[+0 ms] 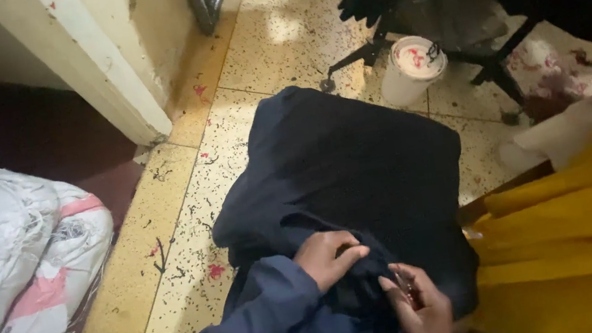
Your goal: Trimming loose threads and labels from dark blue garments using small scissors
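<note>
One dark garment [342, 159], two hands on it. Left hand [330, 256] pinches a fold; right hand [421, 309] pinches small snips [407, 286], cloth spreading toward twelve o'clock.

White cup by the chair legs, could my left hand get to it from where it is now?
Probably not without leaning forward. The left hand is pressed on the dark cloth in the lap, while the cup stands well beyond the cloth's far edge. Nothing blocks the way but the cloth itself.
</note>
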